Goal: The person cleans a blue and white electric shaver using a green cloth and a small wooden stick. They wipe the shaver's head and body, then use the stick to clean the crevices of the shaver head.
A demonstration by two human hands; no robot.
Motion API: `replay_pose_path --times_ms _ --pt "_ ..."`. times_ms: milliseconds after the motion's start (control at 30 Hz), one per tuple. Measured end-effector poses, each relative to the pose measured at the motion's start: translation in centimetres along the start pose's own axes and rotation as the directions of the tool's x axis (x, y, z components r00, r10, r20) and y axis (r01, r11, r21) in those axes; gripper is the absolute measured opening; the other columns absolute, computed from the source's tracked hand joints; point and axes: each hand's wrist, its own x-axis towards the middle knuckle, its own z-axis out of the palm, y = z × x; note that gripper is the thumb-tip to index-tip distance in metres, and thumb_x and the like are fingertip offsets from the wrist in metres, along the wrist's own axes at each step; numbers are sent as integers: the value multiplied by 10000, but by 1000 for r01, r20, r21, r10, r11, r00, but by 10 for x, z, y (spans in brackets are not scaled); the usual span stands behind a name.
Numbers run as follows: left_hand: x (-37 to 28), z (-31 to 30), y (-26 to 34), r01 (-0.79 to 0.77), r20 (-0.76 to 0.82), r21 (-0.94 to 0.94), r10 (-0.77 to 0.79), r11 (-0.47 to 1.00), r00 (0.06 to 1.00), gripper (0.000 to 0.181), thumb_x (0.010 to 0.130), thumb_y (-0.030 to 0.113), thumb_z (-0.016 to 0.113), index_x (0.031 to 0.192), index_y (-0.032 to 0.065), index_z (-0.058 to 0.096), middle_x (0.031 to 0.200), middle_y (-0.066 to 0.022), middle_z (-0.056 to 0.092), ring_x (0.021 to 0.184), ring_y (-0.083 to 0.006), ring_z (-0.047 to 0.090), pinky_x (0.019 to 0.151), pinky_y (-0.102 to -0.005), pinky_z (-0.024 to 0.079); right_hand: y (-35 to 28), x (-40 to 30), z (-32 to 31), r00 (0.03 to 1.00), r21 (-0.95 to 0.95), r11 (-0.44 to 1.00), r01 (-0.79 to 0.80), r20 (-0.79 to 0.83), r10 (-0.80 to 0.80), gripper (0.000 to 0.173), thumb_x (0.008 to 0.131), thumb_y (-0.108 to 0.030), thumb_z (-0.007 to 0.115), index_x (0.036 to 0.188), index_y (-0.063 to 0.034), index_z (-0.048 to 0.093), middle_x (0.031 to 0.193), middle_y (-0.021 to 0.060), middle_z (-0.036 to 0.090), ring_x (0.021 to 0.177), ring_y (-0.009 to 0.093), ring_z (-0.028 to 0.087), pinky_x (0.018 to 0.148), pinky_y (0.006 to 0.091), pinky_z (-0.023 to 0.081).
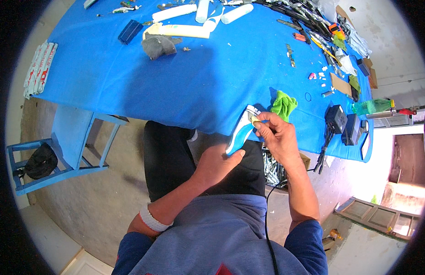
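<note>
In front of my lap, at the near edge of the table, my left hand (217,163) holds a white and blue handheld device (243,130) by its lower end. The device is tilted, its wide grey and white end pointing up towards the table. Against that end, my right hand (277,134) pinches a small yellowish piece (255,120) between thumb and fingertips. Whether this piece is fixed to the device I cannot tell. Just beyond my right hand lies a crumpled green cloth (284,104) on the table's blue cover (185,86).
White tubular casings (174,13) and a grey cloth (159,47) lie at the back. Tools and parts crowd the right side, near black power adapters (336,118) and a green plastic bottle (372,106). A blue wooden bench (69,137) stands at left; a box of parts (272,168) sits beneath.
</note>
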Motion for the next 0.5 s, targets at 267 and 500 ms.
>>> replay_pose_path --times_ms 267,500 --pt "-1 0 4 -23 -14 6 23 1000 1000 323 890 323 657 848 2 668 645 -60 613 606 -122 560 582 -319 437 -4 2 -1 1000 3 1000 5 23 -5 133 910 -100 673 1008 -9 680 724 91 665 630 115 605 580 273 476" --pt "0 2 0 -40 -19 22 40 999 999 340 898 342 649 828 10 666 638 -52 602 598 -119 543 578 -322 430 -6 10 -5 950 -176 934 310 10 -313 137 872 -99 693 977 -15 709 877 148 711 728 266 695 652 342 530"
